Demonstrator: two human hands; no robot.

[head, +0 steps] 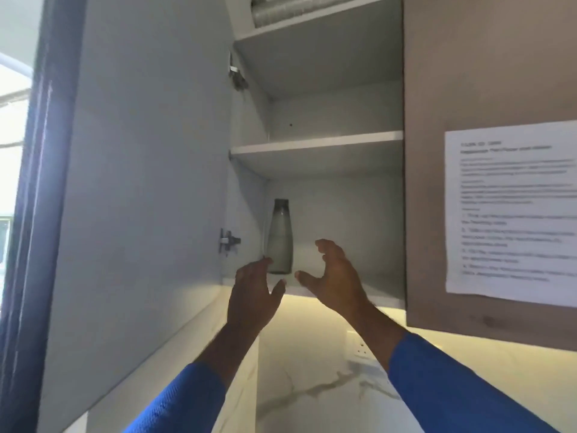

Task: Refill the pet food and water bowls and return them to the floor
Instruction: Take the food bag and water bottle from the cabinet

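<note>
A grey smoked-glass bottle [278,235] stands upright on the bottom shelf [368,290] of an open wall cabinet, near its left wall. My left hand [253,295] is raised just below and left of the bottle's base, fingers apart, its fingertips overlapping the bottle's lower left edge. My right hand [332,275] is to the right of the bottle, fingers curled open, a gap between it and the glass. Neither hand holds anything. No pet bowls are in view.
The cabinet door [140,182] is swung open on the left. Two upper shelves [315,145] look bare; a ribbed duct [281,10] sits at the top. A printed sheet [512,210] is taped to the neighbouring door. A marble backsplash with a socket [357,346] lies below.
</note>
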